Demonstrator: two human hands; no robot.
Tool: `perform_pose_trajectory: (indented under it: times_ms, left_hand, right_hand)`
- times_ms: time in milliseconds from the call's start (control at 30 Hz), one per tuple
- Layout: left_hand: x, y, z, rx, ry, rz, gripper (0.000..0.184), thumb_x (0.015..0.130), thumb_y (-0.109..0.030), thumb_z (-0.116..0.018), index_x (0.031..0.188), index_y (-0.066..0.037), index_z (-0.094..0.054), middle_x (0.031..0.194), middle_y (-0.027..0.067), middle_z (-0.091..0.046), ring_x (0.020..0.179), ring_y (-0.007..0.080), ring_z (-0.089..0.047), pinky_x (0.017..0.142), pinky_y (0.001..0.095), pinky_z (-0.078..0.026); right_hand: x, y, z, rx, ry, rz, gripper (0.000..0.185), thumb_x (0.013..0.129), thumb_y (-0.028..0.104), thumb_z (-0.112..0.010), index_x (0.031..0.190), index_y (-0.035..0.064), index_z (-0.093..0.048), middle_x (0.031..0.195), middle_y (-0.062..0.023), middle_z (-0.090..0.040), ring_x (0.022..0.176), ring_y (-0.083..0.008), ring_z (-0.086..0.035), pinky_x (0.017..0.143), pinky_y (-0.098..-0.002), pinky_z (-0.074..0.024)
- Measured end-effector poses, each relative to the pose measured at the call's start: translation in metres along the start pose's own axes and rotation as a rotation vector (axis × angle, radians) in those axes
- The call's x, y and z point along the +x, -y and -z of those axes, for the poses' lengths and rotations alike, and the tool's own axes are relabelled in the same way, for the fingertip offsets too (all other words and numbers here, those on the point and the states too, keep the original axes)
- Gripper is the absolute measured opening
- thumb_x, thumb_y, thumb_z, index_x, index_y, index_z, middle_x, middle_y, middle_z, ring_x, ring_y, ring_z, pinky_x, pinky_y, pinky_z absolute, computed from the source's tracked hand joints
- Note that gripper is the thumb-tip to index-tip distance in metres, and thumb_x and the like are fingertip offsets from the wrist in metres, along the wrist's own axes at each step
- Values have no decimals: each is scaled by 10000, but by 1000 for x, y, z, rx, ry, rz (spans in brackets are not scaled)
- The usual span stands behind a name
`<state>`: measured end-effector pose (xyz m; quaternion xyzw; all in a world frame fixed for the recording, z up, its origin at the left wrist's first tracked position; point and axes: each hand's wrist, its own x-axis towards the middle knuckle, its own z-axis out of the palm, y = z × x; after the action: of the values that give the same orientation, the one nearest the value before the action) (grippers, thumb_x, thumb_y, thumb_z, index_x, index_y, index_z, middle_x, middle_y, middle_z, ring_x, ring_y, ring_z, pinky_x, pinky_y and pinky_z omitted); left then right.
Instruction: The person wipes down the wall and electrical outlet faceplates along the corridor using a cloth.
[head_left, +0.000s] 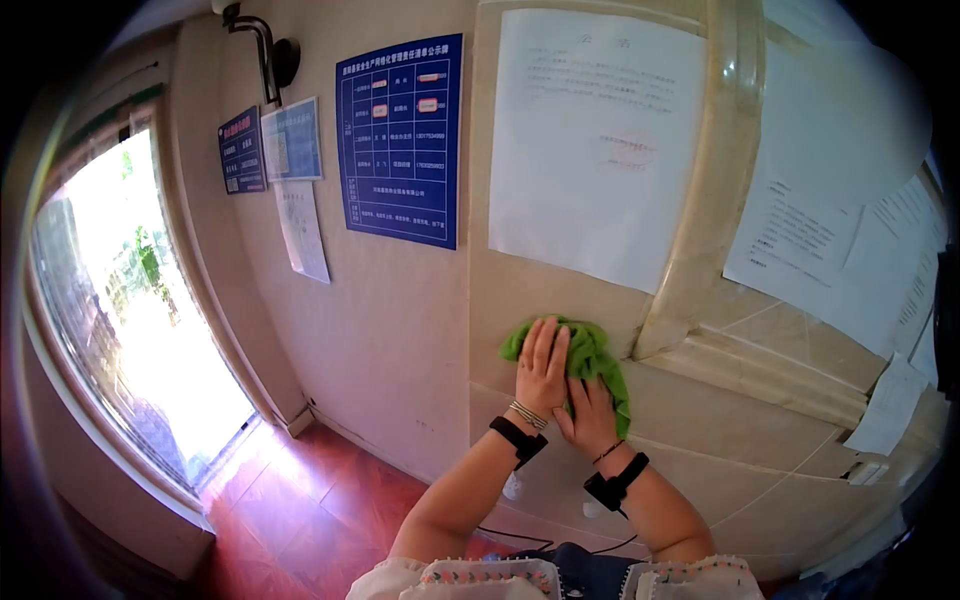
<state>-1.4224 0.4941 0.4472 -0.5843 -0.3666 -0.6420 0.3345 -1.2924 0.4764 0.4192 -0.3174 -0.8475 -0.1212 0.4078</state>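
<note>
A crumpled green cloth (596,352) lies against the beige tiled wall (560,295), just below a posted white sheet. My left hand (542,372) holds it to the wall from the upper left, its fingers close together and pointing up. Lower and to the right, my right hand (590,420) presses on the same cloth, with the fingertips partly over its folds. The two hands almost touch at the thumbs. Dark bands circle both wrists, and thin bracelets sit above them.
Above the hands hangs a printed white notice (595,140). A blue board (400,140) is on the wall to the left. On the right, a stone ledge (760,375) juts out below more papers (800,220). A bright glass door (140,300) stands at far left, beside reddish flooring (310,500).
</note>
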Motion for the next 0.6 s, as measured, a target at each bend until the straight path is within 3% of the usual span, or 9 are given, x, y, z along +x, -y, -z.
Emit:
perform_pose_trajectory:
  times_ms: [167,233,267,400,500,600]
  left_hand:
    - [27,32,15,-39,-218,23,391,779,-12,-583,1149,-83,-481,1219,157,-434,1149,367,-418,921,446,-413]
    - [35,53,28,-21,-108,-140,426,778,-15,-575,1181,-112,-478,1217,150,-444,1133,356,-443,902,436,-430]
    - [36,62,34,19,-5,-175,457,774,-27,-568,1208,-129,-471,1229,150,-448,1121,344,-461,899,436,-435]
    - [46,85,41,42,59,-182,471,778,-48,-573,1230,-112,-457,1262,169,-435,1149,351,-449,922,454,-418]
    - [42,90,45,-54,148,-67,475,785,-60,-578,1238,-100,-438,1296,199,-406,1177,379,-426,937,477,-403]
    - [15,100,35,-44,118,-45,506,849,-86,-573,1295,-67,-334,1372,259,-280,1209,454,-370,953,505,-380]
  right_hand:
    - [60,24,13,-37,-25,147,570,817,322,-590,1318,111,-419,1316,-208,-376,1192,-406,-377,1003,-472,-310]
    - [80,27,12,60,-5,189,516,870,327,-510,1314,84,-410,1347,-184,-356,1209,-420,-343,1026,-493,-262]
    - [88,32,16,65,25,169,488,864,256,-525,1312,94,-415,1342,-184,-358,1206,-413,-348,1025,-487,-269]
    - [113,41,7,-48,-62,214,496,828,166,-573,1301,118,-432,1339,-174,-364,1180,-402,-384,1000,-469,-322]
    - [113,50,-6,-42,-69,184,533,826,137,-565,1333,149,-401,1364,-165,-340,1173,-403,-393,992,-465,-341]
    - [103,46,-32,-7,-87,196,617,805,140,-579,1372,196,-342,1380,-145,-327,1185,-405,-389,991,-466,-351]
